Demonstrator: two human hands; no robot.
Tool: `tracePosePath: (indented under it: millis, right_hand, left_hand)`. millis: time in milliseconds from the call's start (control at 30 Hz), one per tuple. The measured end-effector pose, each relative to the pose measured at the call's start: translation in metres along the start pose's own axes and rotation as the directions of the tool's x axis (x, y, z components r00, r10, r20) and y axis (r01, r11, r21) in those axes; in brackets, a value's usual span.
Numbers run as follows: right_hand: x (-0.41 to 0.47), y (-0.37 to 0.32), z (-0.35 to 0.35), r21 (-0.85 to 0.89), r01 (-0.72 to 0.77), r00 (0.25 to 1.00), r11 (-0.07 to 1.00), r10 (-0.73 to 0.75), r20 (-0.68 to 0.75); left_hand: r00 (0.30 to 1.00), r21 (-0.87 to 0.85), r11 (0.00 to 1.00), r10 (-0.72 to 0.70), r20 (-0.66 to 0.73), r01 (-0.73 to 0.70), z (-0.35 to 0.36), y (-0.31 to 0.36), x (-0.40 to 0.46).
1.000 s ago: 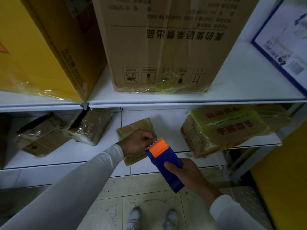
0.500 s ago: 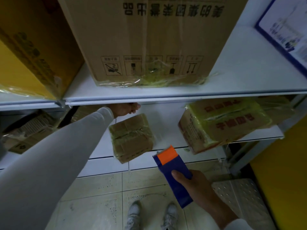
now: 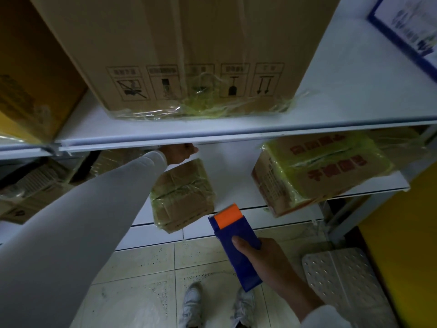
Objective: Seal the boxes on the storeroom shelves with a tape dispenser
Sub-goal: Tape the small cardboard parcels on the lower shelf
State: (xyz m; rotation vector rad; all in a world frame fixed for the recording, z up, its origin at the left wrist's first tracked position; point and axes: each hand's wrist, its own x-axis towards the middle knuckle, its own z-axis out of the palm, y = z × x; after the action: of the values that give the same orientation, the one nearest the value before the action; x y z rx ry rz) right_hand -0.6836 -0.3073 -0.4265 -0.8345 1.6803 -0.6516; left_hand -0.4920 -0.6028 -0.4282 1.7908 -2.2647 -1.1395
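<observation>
The person's right hand (image 3: pixel 267 261) is at about five o'clock, its grip wrapped round the blue tape dispenser (image 3: pixel 236 247), thumb laid on the flat face, the orange end tilted up toward eleven o'clock. The dispenser hangs over the tiled floor (image 3: pixel 142 275), just in front of the lower shelf (image 3: pixel 236 176) and touching no box.

The left hand (image 3: pixel 181 153), at the end of a white sleeve (image 3: pixel 78 221), reaches in under the edge of the upper shelf (image 3: pixel 236 131); its fingers are partly hidden there, so I cannot tell whether that grip is clenched or released. Just below it a small taped box (image 3: pixel 182 195) sits on the lower shelf, overhanging its front edge. A bigger box (image 3: pixel 316 171) wrapped in yellowish tape lies at three o'clock, well apart. A large carton (image 3: pixel 189 55) stands on the upper shelf at twelve.
</observation>
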Motion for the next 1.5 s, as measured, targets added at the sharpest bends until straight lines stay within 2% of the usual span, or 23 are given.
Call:
tracePosePath:
  millis: [100, 200, 267, 333, 400, 433, 500, 567, 633, 700, 767, 800, 867, 933, 967, 1067, 1233, 1300, 1367, 1433, 1467, 1500]
  right_hand:
    - [0.008, 0.004, 0.002, -0.020, -0.030, 0.999, 0.999, 0.030, -0.016]
    - [0.017, 0.005, 0.005, -0.049, -0.065, 0.997, 0.997, 0.064, -0.033]
    - [0.020, 0.007, 0.007, -0.072, -0.084, 0.996, 0.994, 0.083, -0.015]
    - [0.022, 0.010, 0.009, -0.103, -0.088, 0.996, 0.991, 0.087, -0.009]
    - [0.024, 0.013, 0.013, -0.124, -0.094, 0.995, 0.988, 0.095, -0.003]
    - [0.025, 0.013, 0.015, -0.130, -0.100, 0.995, 0.986, 0.101, 0.005]
    - [0.027, 0.013, 0.017, -0.134, -0.108, 0.994, 0.985, 0.111, 0.019]
    - [0.027, 0.010, 0.019, -0.133, -0.112, 0.993, 0.985, 0.114, 0.009]
    - [0.031, 0.006, 0.022, -0.105, -0.109, 0.994, 0.988, 0.108, -0.017]
    - [0.036, -0.001, 0.024, -0.082, -0.097, 0.995, 0.992, 0.095, -0.033]
    - [0.042, -0.009, 0.024, -0.091, -0.097, 0.995, 0.991, 0.094, -0.040]
    - [0.044, -0.013, 0.024, -0.107, -0.102, 0.994, 0.989, 0.098, -0.038]
    - [0.046, -0.015, 0.020, -0.150, -0.110, 0.994, 0.982, 0.107, -0.031]
    - [0.047, -0.015, 0.016, -0.218, -0.114, 0.993, 0.969, 0.108, -0.037]
    - [0.047, -0.015, 0.015, -0.242, -0.111, 0.994, 0.964, 0.104, -0.040]
    - [0.049, -0.015, 0.018, -0.248, -0.098, 0.995, 0.964, 0.088, -0.051]
    - [0.049, -0.018, 0.023, -0.256, -0.098, 0.994, 0.962, 0.085, -0.063]
    - [0.049, -0.019, 0.023, -0.242, -0.098, 0.994, 0.965, 0.084, -0.068]
    - [0.048, -0.021, 0.023, -0.245, -0.097, 0.994, 0.965, 0.081, -0.073]
    - [0.048, -0.023, 0.026, -0.252, -0.088, 0.995, 0.964, 0.072, -0.071]
    - [0.050, -0.025, 0.027, -0.265, -0.085, 0.995, 0.961, 0.069, -0.070]
    - [0.051, -0.027, 0.027, -0.281, -0.085, 0.996, 0.956, 0.069, -0.064]
  left_hand:
    - [0.995, 0.053, 0.998, -0.021, -0.095, 0.026, 0.013, -0.006, 0.003]
    - [0.987, 0.005, 0.998, -0.067, -0.148, 0.069, 0.020, -0.010, 0.002]
    - [0.979, 0.072, 0.993, -0.076, -0.187, 0.091, 0.020, -0.010, -0.002]
    - [0.950, 0.127, 0.992, 0.023, -0.311, 0.017, 0.023, -0.010, -0.011]
    - [0.879, 0.104, 0.979, 0.204, -0.432, -0.176, 0.027, -0.006, -0.027]
    - [0.852, 0.113, 0.951, 0.308, -0.424, -0.287, 0.029, -0.003, -0.035]
    - [0.846, 0.233, 0.874, 0.476, -0.239, -0.425, 0.031, 0.000, -0.050]
    - [0.859, 0.328, 0.836, 0.498, -0.118, -0.439, 0.030, -0.004, -0.054]
    - [0.893, 0.326, 0.876, 0.421, -0.160, -0.355, 0.026, -0.013, -0.049]
    - [0.930, 0.321, 0.924, 0.290, -0.226, -0.210, 0.022, -0.015, -0.047]
    - [0.918, 0.346, 0.927, 0.256, -0.304, -0.144, 0.023, -0.012, -0.045]
    - [0.895, 0.347, 0.924, 0.285, -0.343, -0.161, 0.026, -0.011, -0.048]
    - [0.814, 0.369, 0.876, 0.446, -0.372, -0.311, 0.033, -0.013, -0.055]
    - [0.713, 0.422, 0.762, 0.629, -0.308, -0.491, 0.038, -0.019, -0.060]
    - [0.694, 0.424, 0.722, 0.674, -0.253, -0.547, 0.037, -0.022, -0.061]
    - [0.730, 0.381, 0.721, 0.667, -0.152, -0.579, 0.031, -0.027, -0.059]
    - [0.833, 0.374, 0.779, 0.552, -0.029, -0.503, 0.029, -0.019, -0.052]
    - [0.806, 0.491, 0.708, 0.592, -0.019, -0.508, 0.026, -0.009, -0.053]
    - [0.720, 0.556, 0.621, 0.692, -0.057, -0.553, 0.032, -0.001, -0.063]
    - [0.650, 0.614, 0.483, 0.757, 0.065, -0.624, 0.051, 0.003, -0.079]
    - [0.667, 0.637, 0.465, 0.738, 0.105, -0.615, 0.059, 0.002, -0.087]
    - [0.714, 0.617, 0.531, 0.697, 0.071, -0.580, 0.066, -0.002, -0.092]
